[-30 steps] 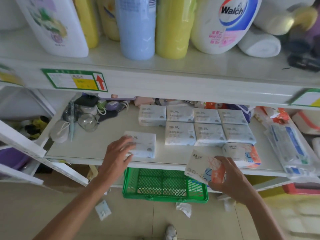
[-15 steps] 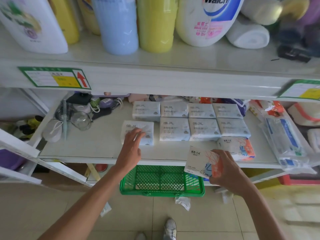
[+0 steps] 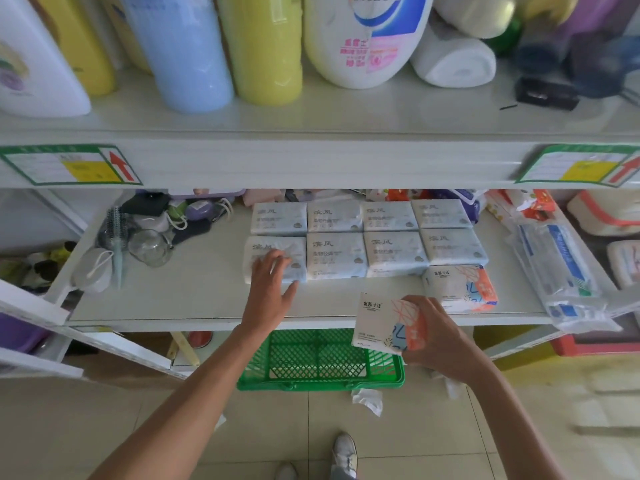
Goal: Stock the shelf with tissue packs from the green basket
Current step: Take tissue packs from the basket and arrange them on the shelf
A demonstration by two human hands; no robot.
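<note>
Pale-blue pack point(image 3: 277, 244) seats under the flat, released left hand point(image 3: 272, 289); right hand point(image 3: 438, 336) grasps an orange-patterned pack point(image 3: 382, 322), likely shelved next.

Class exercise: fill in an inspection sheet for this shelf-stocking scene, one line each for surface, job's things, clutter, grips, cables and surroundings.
Surface: white lower shelf, packs lying flat on it.
Job's things: pale blue tissue packs in two rows of four; shelved orange pack in front at right; green basket on the floor below.
Clutter: hairbrush, glass, grey pouch at left; wrapped packages at right.
Grips: left hand flat on the front-left pale pack; right hand holds the held orange pack.
Cables: nothing seen.
Surroundings: bottles on the shelf above; crumpled paper on the tiled floor.
</note>
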